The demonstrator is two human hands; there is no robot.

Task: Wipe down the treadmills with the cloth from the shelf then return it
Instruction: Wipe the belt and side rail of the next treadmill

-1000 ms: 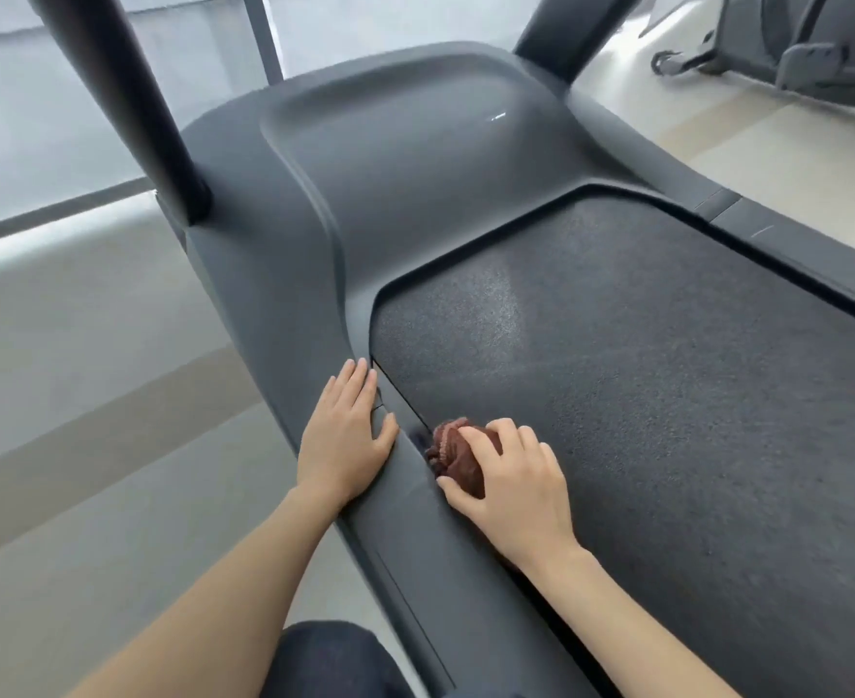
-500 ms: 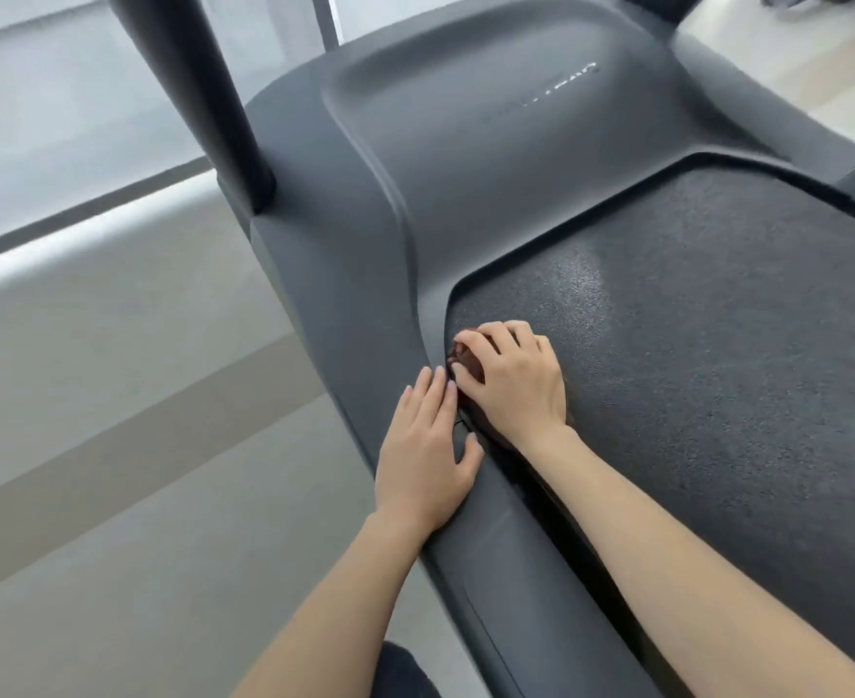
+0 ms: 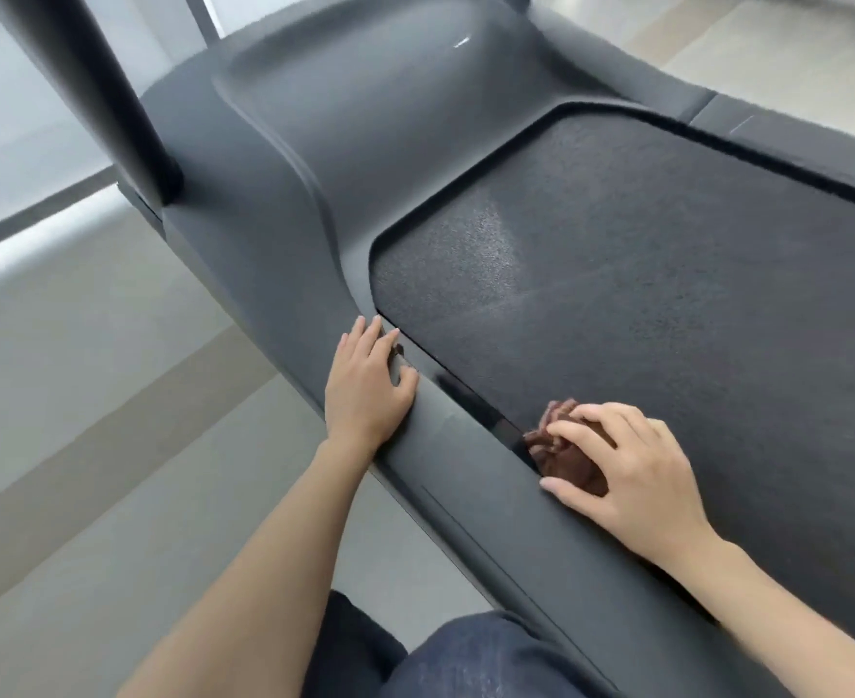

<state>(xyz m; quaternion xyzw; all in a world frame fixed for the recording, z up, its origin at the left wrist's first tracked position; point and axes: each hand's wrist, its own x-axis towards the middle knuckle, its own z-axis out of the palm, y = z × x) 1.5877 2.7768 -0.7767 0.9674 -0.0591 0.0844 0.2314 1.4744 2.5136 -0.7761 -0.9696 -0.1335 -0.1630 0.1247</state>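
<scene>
A dark grey treadmill [image 3: 365,143] fills the view, with its black textured belt [image 3: 667,294] on the right. My right hand [image 3: 627,466] grips a bunched brown cloth [image 3: 566,460] against the belt's left edge, next to the side rail [image 3: 466,445]. My left hand [image 3: 370,380] rests flat on the side rail, fingers straight, a little ahead of the cloth. Most of the cloth is hidden under my fingers.
A thick black upright post [image 3: 103,93] rises from the treadmill's front left corner. Pale grey floor [image 3: 88,395] lies to the left. My knee in blue jeans [image 3: 466,657] is at the bottom.
My right hand has drawn the cloth back along the belt's left edge, away from the front cover and towards me. My left hand has stayed on the rail.
</scene>
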